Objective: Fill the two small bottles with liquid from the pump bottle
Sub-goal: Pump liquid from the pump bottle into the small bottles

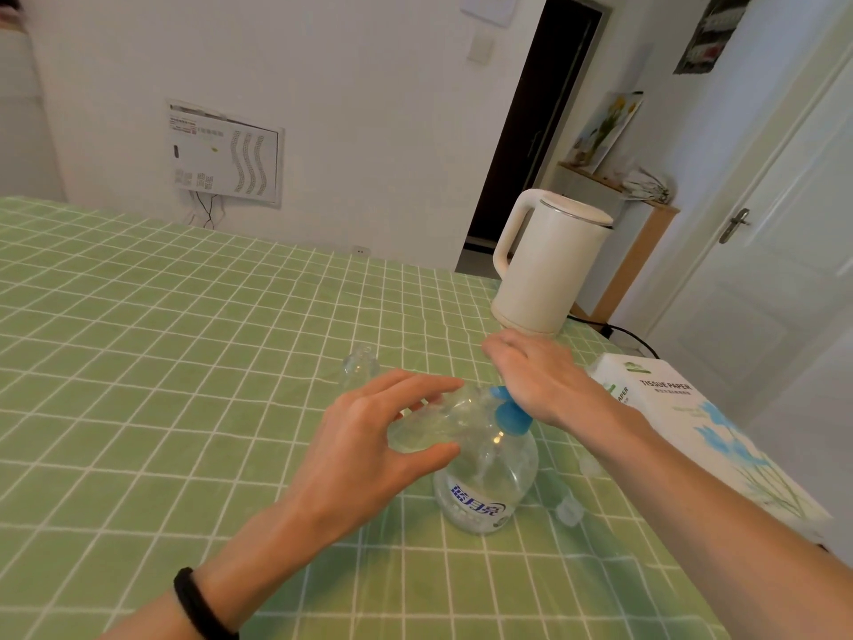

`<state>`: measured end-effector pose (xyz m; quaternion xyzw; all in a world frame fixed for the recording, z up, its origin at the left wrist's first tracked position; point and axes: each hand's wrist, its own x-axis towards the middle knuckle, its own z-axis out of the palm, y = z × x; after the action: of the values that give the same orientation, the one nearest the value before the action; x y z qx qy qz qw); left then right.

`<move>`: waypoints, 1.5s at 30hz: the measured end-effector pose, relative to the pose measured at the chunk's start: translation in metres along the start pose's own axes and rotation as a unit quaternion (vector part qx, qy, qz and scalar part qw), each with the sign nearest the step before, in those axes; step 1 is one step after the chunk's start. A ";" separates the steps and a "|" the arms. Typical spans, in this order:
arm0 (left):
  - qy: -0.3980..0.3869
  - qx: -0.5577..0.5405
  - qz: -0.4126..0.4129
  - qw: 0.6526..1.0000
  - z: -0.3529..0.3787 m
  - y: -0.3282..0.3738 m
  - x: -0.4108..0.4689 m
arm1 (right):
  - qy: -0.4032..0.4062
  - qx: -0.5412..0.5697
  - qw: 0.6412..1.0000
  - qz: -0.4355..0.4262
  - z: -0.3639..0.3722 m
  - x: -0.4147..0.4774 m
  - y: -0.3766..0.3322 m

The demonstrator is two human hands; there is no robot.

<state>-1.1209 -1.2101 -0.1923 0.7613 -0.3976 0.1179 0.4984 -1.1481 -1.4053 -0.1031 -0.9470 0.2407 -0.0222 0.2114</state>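
Small bottles (360, 364) two, pump bottle (485, 488) one

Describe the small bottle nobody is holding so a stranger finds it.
On the green checked tablecloth, look left of the white kettle. The free small bottle stands upright beyond the left hand, clear and untouched, unlike the held bottle at the blue pump.

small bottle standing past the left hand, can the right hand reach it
Probably yes: only tablecloth lies between the standing small bottle and the right hand, though that hand rests on the pump head.
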 end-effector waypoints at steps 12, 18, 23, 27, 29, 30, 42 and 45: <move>0.003 -0.005 0.004 1.000 -0.002 0.004 0.001 | 0.002 -0.042 0.999 -0.008 -0.013 0.004 -0.004; -0.004 -0.006 0.003 1.000 0.000 0.000 0.000 | -0.003 0.010 1.000 -0.006 -0.002 0.001 0.002; -0.001 -0.016 0.003 1.000 0.001 0.002 -0.001 | 0.001 -0.005 1.000 -0.011 -0.002 0.001 0.003; 0.009 -0.022 0.003 1.000 0.002 0.003 -0.001 | 0.019 -0.022 0.999 -0.028 -0.009 0.003 -0.002; 0.009 -0.021 0.002 1.000 0.002 0.004 -0.001 | 0.026 -0.040 0.998 -0.032 -0.011 0.004 -0.003; 0.007 -0.019 0.002 1.000 0.002 0.004 0.000 | 0.028 -0.036 0.998 -0.035 -0.011 0.003 -0.002; 0.001 -0.024 0.002 1.000 0.003 0.003 -0.002 | 0.063 -0.007 0.996 -0.069 -0.003 -0.001 0.002; -0.002 -0.021 0.001 1.000 0.003 0.004 -0.002 | 0.069 -0.054 0.993 -0.075 -0.009 0.000 -0.003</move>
<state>-1.1254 -1.2124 -0.1920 0.7505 -0.4016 0.1091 0.5134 -1.1486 -1.4067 -0.0934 -0.9687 0.1834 -0.0902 0.1407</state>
